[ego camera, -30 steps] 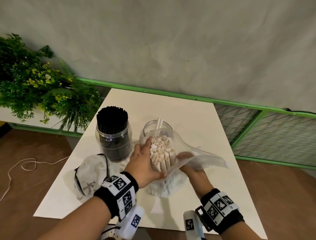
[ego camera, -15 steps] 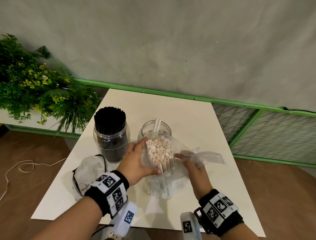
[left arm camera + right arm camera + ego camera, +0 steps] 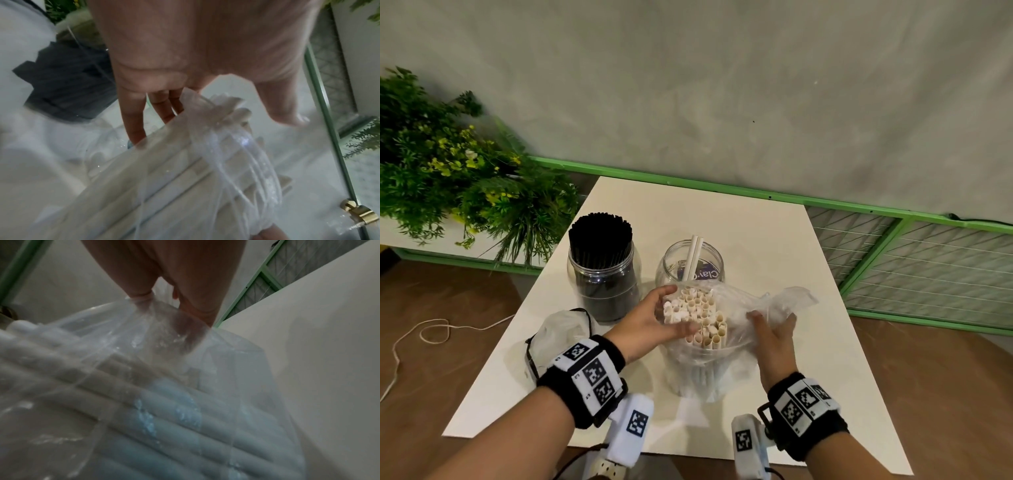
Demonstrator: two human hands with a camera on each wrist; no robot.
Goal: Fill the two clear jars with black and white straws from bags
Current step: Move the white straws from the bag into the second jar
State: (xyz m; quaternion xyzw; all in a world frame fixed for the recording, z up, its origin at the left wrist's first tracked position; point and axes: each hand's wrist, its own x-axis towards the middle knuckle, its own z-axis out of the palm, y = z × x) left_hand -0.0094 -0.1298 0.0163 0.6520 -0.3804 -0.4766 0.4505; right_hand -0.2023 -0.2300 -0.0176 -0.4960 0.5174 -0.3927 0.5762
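A clear jar (image 3: 602, 274) packed with black straws stands at the table's left. Beside it stands a second clear jar (image 3: 690, 270) holding two white straws. In front of that jar a clear plastic bag (image 3: 705, 363) of white straws (image 3: 705, 329) stands upright. My left hand (image 3: 674, 311) reaches into the bag's mouth, fingers and thumb curled round a bunch of straw tops (image 3: 185, 186). My right hand (image 3: 770, 322) pinches the bag's loose plastic rim (image 3: 185, 353) on the right side. The straws' lower ends are hidden in the crumpled plastic.
An empty crumpled bag (image 3: 561, 329) lies on the white table (image 3: 756, 240) at the left, near the black-straw jar. A green plant (image 3: 448, 178) stands off the table's left edge. A green-framed wire mesh (image 3: 928, 274) runs at the right. A cord (image 3: 431, 332) lies on the floor.
The bag has sunk lower and nearer, so the second jar now shows behind it. My left thumb has pushed in among the straws. My right hand has drawn the rim out to the right.
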